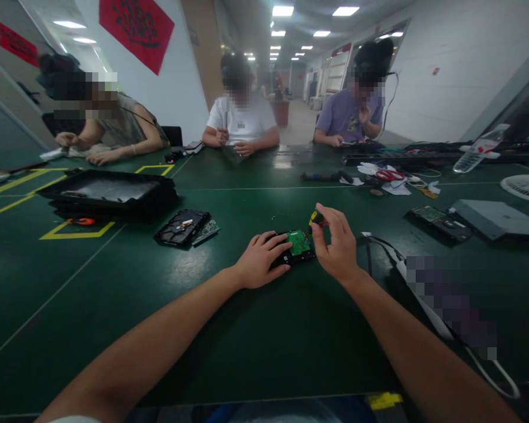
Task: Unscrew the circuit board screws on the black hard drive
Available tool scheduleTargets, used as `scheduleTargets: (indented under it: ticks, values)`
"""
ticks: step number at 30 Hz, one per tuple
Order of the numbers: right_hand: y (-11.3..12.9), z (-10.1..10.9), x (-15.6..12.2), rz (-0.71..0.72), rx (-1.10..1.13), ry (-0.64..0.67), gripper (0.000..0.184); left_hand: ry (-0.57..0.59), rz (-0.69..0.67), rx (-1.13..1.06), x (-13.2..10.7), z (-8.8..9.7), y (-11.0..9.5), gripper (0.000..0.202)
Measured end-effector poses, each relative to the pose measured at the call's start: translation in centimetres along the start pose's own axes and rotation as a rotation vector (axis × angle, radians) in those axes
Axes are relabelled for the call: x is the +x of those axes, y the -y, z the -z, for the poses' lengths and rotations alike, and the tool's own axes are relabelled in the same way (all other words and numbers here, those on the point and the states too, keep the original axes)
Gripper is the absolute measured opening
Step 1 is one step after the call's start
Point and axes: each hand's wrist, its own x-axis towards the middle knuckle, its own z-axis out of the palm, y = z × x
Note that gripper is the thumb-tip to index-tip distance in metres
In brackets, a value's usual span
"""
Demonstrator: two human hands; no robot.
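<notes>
A black hard drive [296,249] with a green circuit board on top lies on the dark green table [229,329]. My left hand [261,259] rests on its left side, fingers curled over the case and gripping it. My right hand [337,242] is closed round a small screwdriver with a yellow and black handle [315,218], held upright over the drive's right corner.
Another opened hard drive [183,227] and a loose board lie to the left, beside a black tray [110,194]. A third drive [438,221], a grey box [496,218] and white cables [427,305] are to the right. Three people sit across the table.
</notes>
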Motion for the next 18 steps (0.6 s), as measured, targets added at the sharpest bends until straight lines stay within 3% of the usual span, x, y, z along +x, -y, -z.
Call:
scheduleTargets:
  ticks: [18]
  values:
    - [-0.44,-0.12,-0.15,0.004,-0.011,-0.011,0.055,0.001,0.004,0.005,-0.09,0.07,-0.11,0.067]
